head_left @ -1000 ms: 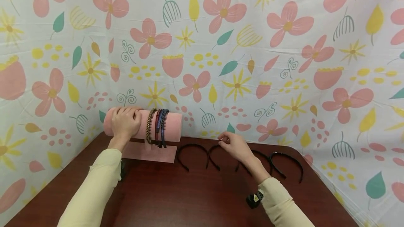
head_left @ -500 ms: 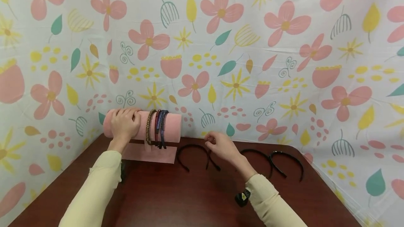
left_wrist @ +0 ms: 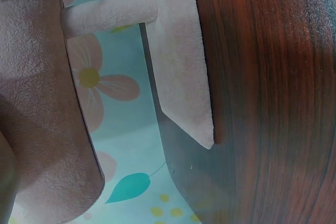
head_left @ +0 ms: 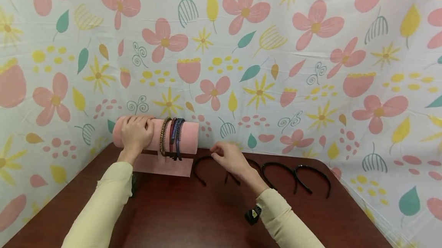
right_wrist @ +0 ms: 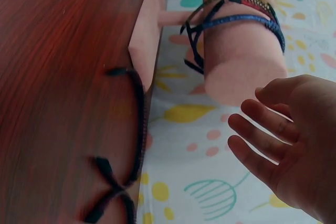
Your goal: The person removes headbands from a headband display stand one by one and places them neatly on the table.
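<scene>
A pink plush headband stand (head_left: 189,138) with a horizontal roll stands at the back left. My left hand (head_left: 136,133) grips the roll's left part from above, fingers curled over it. Round the right part of the roll sit a gold headband (head_left: 164,138), a red headband (head_left: 172,135) and a blue headband (head_left: 178,138), all toothed. My right hand (head_left: 231,158) is in the air right of the stand, holding nothing, its fingers loosely bent. In the right wrist view, its fingers (right_wrist: 260,153) are spread close to the roll's round end.
Several black headbands lie in a row along the table's back edge, among them one in the middle (head_left: 280,164) and one at the right (head_left: 314,167); my right hand overlaps others. Behind the brown table (head_left: 193,213) hangs a flowered cloth (head_left: 293,87).
My right hand has moved left along the row of black headbands toward the stand, uncovering those on the right. The left hand keeps its grip on the roll.
</scene>
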Tool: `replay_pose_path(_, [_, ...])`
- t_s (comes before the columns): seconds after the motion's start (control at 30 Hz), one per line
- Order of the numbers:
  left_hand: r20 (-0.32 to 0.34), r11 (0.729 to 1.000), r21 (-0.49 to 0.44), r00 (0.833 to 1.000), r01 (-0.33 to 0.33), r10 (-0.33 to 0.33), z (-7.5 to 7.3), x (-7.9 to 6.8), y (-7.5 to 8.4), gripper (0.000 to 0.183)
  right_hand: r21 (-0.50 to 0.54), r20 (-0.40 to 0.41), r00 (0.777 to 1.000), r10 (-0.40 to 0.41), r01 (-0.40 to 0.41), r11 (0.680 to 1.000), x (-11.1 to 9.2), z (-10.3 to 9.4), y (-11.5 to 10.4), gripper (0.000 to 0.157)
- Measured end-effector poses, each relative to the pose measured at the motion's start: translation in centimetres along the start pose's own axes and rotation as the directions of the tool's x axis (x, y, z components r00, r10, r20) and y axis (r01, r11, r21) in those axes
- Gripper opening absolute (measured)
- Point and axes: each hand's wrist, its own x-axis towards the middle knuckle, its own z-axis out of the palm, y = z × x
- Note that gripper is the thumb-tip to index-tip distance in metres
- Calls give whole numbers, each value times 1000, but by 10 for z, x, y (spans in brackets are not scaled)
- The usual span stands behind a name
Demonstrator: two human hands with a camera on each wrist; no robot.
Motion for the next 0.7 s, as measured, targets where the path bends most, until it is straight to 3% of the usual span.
replay_pose_path(0.7, [5,1000,4,1000,5,-5,1,1,1,36,90,84,995,-57,50,995,16,42,-37,20])
